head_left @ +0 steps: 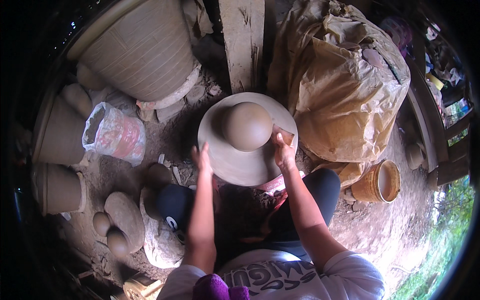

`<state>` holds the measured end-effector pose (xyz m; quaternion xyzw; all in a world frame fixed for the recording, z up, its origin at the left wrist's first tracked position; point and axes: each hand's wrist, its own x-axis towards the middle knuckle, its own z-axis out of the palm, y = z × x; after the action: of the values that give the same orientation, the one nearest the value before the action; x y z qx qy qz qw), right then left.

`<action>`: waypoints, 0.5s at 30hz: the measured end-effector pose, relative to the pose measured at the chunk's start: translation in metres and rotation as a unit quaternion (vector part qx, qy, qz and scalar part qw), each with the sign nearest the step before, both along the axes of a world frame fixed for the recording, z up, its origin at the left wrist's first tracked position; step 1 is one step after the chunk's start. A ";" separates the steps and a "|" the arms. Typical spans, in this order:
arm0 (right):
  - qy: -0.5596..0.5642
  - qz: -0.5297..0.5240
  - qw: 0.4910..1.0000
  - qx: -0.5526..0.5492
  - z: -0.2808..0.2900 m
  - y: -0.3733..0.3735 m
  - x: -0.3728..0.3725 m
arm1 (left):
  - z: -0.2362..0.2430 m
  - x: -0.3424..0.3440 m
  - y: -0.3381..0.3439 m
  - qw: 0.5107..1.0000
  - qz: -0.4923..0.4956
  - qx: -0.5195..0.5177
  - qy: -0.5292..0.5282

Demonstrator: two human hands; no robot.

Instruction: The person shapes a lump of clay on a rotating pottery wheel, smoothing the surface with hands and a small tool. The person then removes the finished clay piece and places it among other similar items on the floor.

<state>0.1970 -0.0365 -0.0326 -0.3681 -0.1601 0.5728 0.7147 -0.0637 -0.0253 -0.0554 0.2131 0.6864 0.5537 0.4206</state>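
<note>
In front of me is a round, grey-brown potter's wheel (pixel 235 167). A smooth, rounded clay form (pixel 247 126) sits on it, a little above the middle of the disc. My left hand (pixel 202 158) rests at the wheel's left edge, fingers stretched out and nothing in them. Between the fingers of my right hand (pixel 285 155) is a thin, flat brown scraper (pixel 285 135), held over the right part of the disc, close beside the clay form. What the scraper is made of I cannot make out.
A large clay pot (pixel 142 55) stands at the far left, with a white sack (pixel 117 132) below it. Far right is a big mound under a brown sheet (pixel 345 95). An orange-brown bucket (pixel 372 182) leans by my right knee. A wooden post (pixel 242 45) rises beyond the wheel.
</note>
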 end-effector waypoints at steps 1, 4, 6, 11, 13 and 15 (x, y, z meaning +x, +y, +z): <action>0.007 -0.006 1.000 -0.007 0.000 0.000 0.000 | -0.001 -0.014 0.016 0.999 -0.035 0.033 0.025; 0.005 -0.013 1.000 -0.024 0.002 -0.001 0.000 | 0.003 -0.030 0.033 0.998 -0.049 -0.002 -0.050; 0.008 0.000 1.000 -0.004 0.003 -0.001 0.000 | -0.001 -0.004 0.001 0.988 -0.025 0.084 -0.126; 0.003 -0.015 1.000 -0.022 -0.001 0.000 0.001 | -0.027 0.119 -0.133 0.982 -0.036 -0.058 -0.175; 0.014 -0.013 1.000 -0.023 -0.003 0.001 0.002 | -0.031 0.136 -0.154 0.961 -0.111 -0.081 -0.239; -0.001 -0.012 1.000 -0.023 -0.005 0.002 0.002 | -0.028 0.124 -0.144 0.930 -0.081 -0.124 -0.336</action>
<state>0.1993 -0.0348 -0.0375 -0.3870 -0.1434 0.5675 0.7125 0.0607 -0.1691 -0.0836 0.0156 0.5484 0.4672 0.6933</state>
